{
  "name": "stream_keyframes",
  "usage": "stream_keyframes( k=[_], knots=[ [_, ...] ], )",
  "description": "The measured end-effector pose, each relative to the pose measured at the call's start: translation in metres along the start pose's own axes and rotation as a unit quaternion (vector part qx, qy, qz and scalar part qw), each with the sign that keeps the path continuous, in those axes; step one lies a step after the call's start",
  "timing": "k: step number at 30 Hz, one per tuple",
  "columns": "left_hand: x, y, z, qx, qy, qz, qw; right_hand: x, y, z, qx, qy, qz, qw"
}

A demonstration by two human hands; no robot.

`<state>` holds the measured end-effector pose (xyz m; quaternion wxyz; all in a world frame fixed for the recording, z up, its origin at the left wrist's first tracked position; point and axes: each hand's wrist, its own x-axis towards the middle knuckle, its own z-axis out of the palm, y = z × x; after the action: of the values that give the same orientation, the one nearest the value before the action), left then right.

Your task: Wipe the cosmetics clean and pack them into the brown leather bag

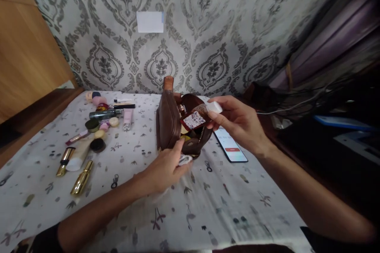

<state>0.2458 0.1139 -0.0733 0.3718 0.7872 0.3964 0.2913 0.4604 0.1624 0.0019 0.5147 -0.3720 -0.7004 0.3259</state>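
Note:
A brown leather pouch (168, 120) stands unzipped on the cloth, with its opening towards the right. My right hand (234, 120) grips a small bottle (194, 120) by its white cap (214, 107). The bottle is dark red-brown with a patterned label, tilted over the pouch's opening. My left hand (168, 168) is at the pouch's near side, index finger against the opening's edge. Between its thumb and fingers is a small white item (185, 160), whose kind I cannot make out. Something yellow shows inside the pouch; its other contents are mostly hidden.
Cosmetics lie on the left, including a pink tube (127, 118), a cream tube (79, 156), a gold lipstick (82, 178) and a black-lidded jar (97, 145). A lit phone (230, 145) lies right of the pouch. A wooden panel (32, 43) borders the left; cables (285, 108) run at right.

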Motion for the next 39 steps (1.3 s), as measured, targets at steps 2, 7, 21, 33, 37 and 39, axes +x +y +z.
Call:
stream_keyframes(
  k=[2,7,21,33,37,39],
  knots=[
    [0.004,-0.002,0.005,0.018,-0.01,0.0,1.0,0.005,0.002,-0.008,0.002,-0.038,0.02,0.999],
    [0.001,-0.017,0.011,0.011,-0.018,0.012,1.0,0.018,0.002,-0.027,-0.024,-0.143,0.082,0.986],
    [-0.004,-0.041,0.02,0.02,-0.062,0.033,0.997,0.053,0.011,-0.033,-0.084,-0.315,0.099,0.94],
    [-0.006,-0.048,0.025,0.017,-0.052,0.03,0.998,0.089,-0.035,-0.012,-0.223,-0.468,0.12,0.847],
    [-0.005,-0.047,0.025,0.016,-0.057,0.037,0.998,0.093,-0.043,-0.005,-0.219,-0.454,0.206,0.839],
    [-0.005,-0.048,0.025,0.022,-0.056,0.039,0.997,0.093,-0.04,0.0,-0.218,-0.474,0.199,0.83]
  ],
)
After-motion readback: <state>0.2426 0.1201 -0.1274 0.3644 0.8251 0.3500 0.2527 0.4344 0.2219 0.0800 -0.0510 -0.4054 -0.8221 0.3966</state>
